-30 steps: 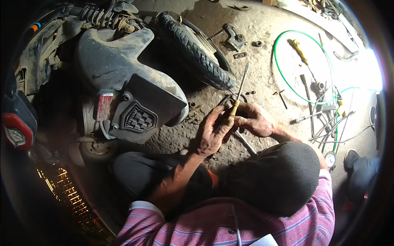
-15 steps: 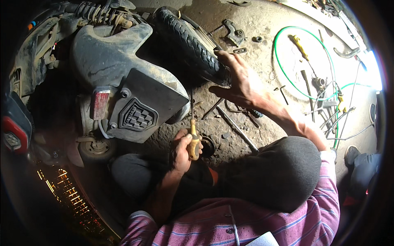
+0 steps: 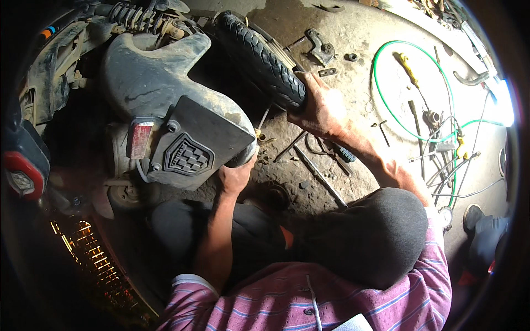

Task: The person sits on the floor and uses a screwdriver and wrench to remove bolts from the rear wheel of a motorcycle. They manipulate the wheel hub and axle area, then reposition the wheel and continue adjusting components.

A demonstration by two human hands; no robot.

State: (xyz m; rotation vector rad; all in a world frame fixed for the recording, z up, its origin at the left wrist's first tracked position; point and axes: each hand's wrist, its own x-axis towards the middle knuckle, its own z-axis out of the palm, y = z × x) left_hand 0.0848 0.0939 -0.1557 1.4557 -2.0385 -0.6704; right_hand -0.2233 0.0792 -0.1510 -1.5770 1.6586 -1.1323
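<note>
My right hand [image 3: 323, 107] is wrapped round the near end of a black treaded tyre [image 3: 265, 66] that stands tilted on the ground. My left hand [image 3: 236, 177] is closed at the lower right edge of a dusty grey mudguard [image 3: 149, 71], against its dark rounded end [image 3: 241, 158]. Its fingertips are hidden behind that part, so what it holds cannot be made out. A thin pale rod [image 3: 265, 117] shows just beyond this hand, under the tyre. The mudguard carries a flat dark plate with a checked shield emblem [image 3: 189, 155] and a red reflector [image 3: 141, 140].
A coil spring shock absorber [image 3: 132, 19] and frame parts lie at the far left. On the floor are a metal bracket [image 3: 320, 47], a long bar [image 3: 320, 176], a green hose [image 3: 377, 83], a yellow-handled screwdriver [image 3: 407, 69] and several tools. Another person's leg [image 3: 490, 237] is at right.
My left hand has moved up to the mudguard's edge; the yellow-handled screwdriver it held no longer shows there. My right hand has closed from spread fingers onto the tyre.
</note>
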